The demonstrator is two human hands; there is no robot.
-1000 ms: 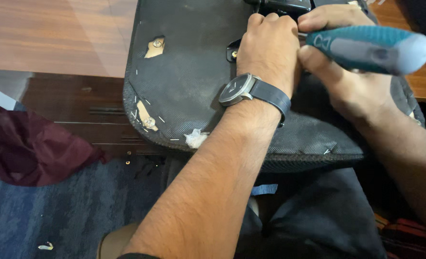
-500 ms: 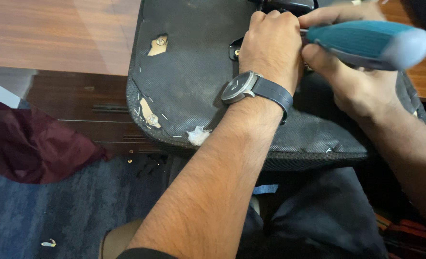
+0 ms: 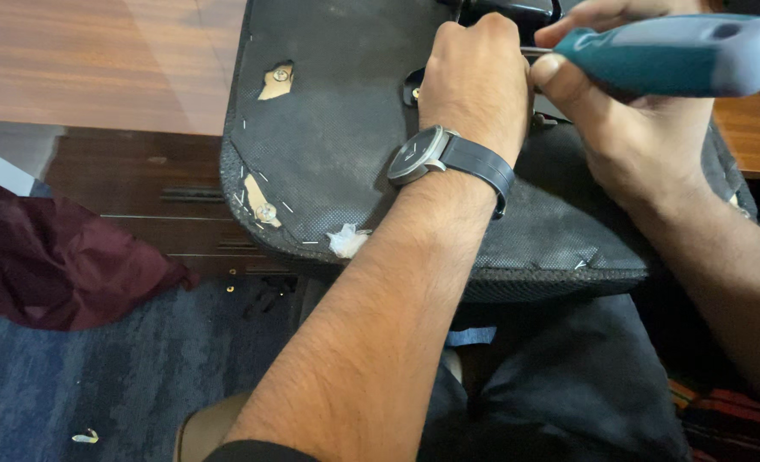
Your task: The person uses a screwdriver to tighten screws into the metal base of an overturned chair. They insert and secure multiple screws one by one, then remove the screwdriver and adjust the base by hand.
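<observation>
Brown wood makes up the desk (image 3: 89,60), and its shiny top fills the far left of the view, with dark drawer fronts below it. Blue carpet (image 3: 132,376) covers the floor under the desk. Leaning on the desk edge and on the person's lap is a big black chair seat (image 3: 337,145), turned bottom side up. Its black cloth cover is torn in spots, so bits of pale wood and small screws show through near its left side, and a little white scrap pokes out at its near edge. Left of the chair seat, down by the floor, lies a dark red cloth (image 3: 46,265) in a crumpled heap. Below the chair seat are the person's legs in dark trousers (image 3: 568,385). The left hand (image 3: 474,81) rests on top of the chair seat near its far edge, curled into a loose fist that presses down on a black part there; I cannot tell if it holds anything inside. A grey wristwatch (image 3: 427,154) with a dark strap sits on that wrist. Just right of the left hand, the right hand (image 3: 628,120) is wrapped tight around the fat blue-green handle of a screwdriver (image 3: 679,56). The thin metal shaft points left and goes in behind the left hand, above the chair seat.
</observation>
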